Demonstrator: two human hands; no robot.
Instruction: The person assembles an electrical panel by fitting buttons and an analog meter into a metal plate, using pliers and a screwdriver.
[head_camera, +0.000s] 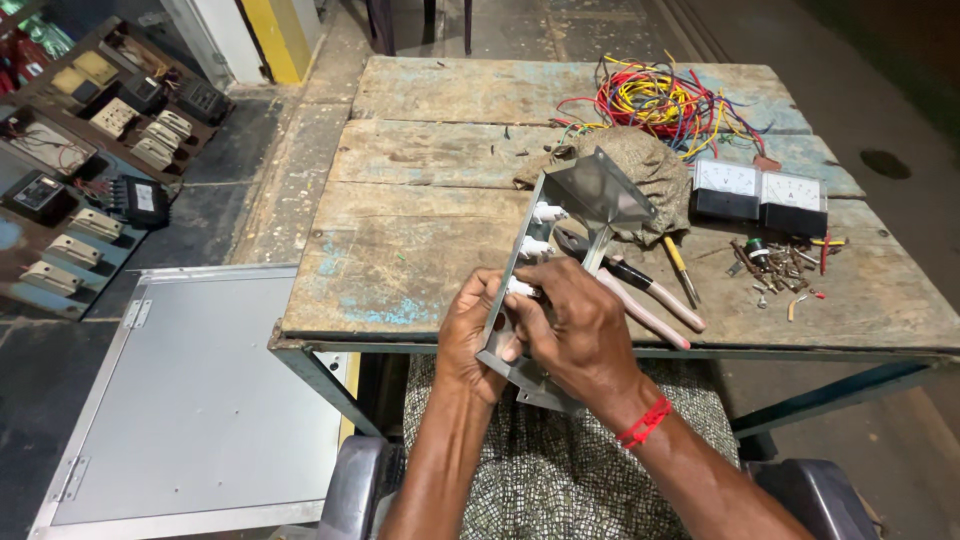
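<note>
We are gripping the metal bracket with our left hand; our right hand is curling over it. Its fingertips are perhaps pinching a white fitting.

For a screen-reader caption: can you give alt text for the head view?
Two hands, the left hand and the right hand, hold a bent metal bracket with small white fittings over a worn wooden table. On the table lie pliers, a screwdriver, coloured wires, two meters and loose screws.
</note>
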